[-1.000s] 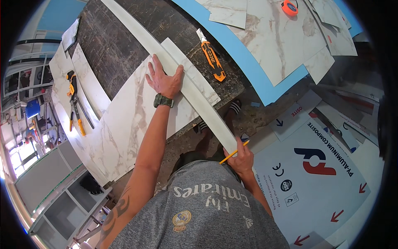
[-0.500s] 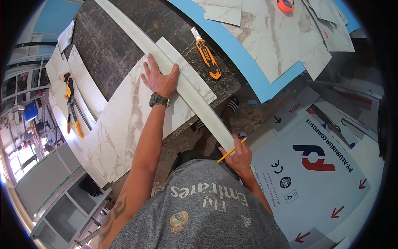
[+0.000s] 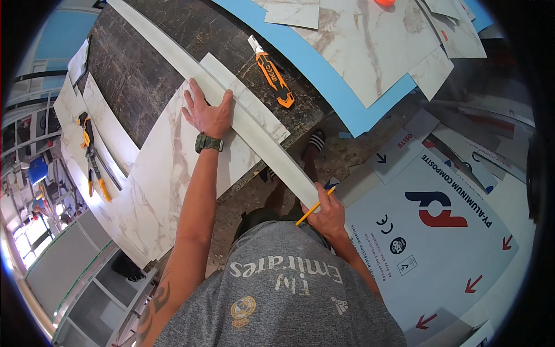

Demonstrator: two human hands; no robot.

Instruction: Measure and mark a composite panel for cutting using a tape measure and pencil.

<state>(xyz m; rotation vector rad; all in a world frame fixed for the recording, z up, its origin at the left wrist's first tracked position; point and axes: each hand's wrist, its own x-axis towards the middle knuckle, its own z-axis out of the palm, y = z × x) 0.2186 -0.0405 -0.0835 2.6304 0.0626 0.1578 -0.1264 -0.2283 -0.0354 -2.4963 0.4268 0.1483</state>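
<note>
A long pale grey straightedge bar (image 3: 267, 149) runs diagonally over marble-patterned sheet (image 3: 167, 168) on a dark, scuffed table. My left hand (image 3: 209, 117), fingers and thumb spread, presses flat on the bar and the sheet beside it. At the bar's near end, past the table edge, my right hand (image 3: 328, 215) grips it. That same hand also holds a yellow pencil (image 3: 306, 216), which sticks out across the bar's end. A narrow marble-patterned strip (image 3: 254, 97) shows along the bar's far side. To the right of that strip lies an orange and black utility knife (image 3: 272, 75).
Hand tools with orange and yellow handles (image 3: 90, 151) rest on the sheet at left. More marble-patterned sheets (image 3: 370, 52) lie over a blue panel (image 3: 361, 118) at upper right. A large printed panel (image 3: 433, 266) is at lower right. Grey shelving (image 3: 98, 283) stands lower left.
The whole view has shifted slightly, so the table and tools appear farther left. Both hands keep nearly the same places on the bar.
</note>
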